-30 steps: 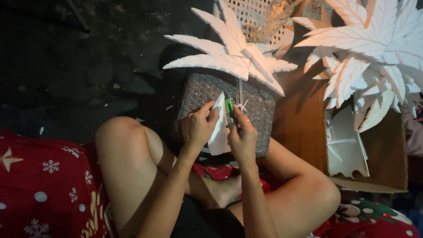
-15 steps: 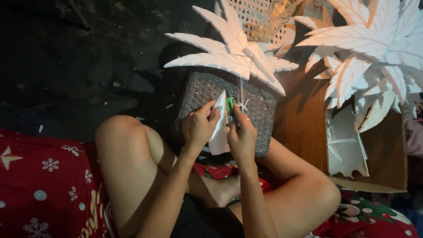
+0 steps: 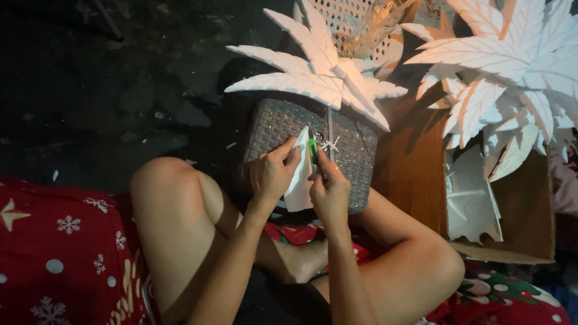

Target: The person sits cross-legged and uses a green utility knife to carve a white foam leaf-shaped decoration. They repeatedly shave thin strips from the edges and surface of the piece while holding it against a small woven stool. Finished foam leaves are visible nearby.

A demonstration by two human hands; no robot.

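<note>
Hands trimming a white foam piece over a woven basket

The flat, pointed foam piece (image 3: 299,174) stands upright, tip upward, pinched in the left hand (image 3: 272,176); the right hand (image 3: 329,191) is clamped on one green-handled knife (image 3: 313,150) at its edge. Behind sits one grey plastic woven basket (image 3: 355,150) topped by jagged white foam leaves (image 3: 313,81).

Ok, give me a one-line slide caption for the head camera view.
Left hand steadies a white foam piece while right hand works a green-handled cutter over a grey woven basket.
</note>
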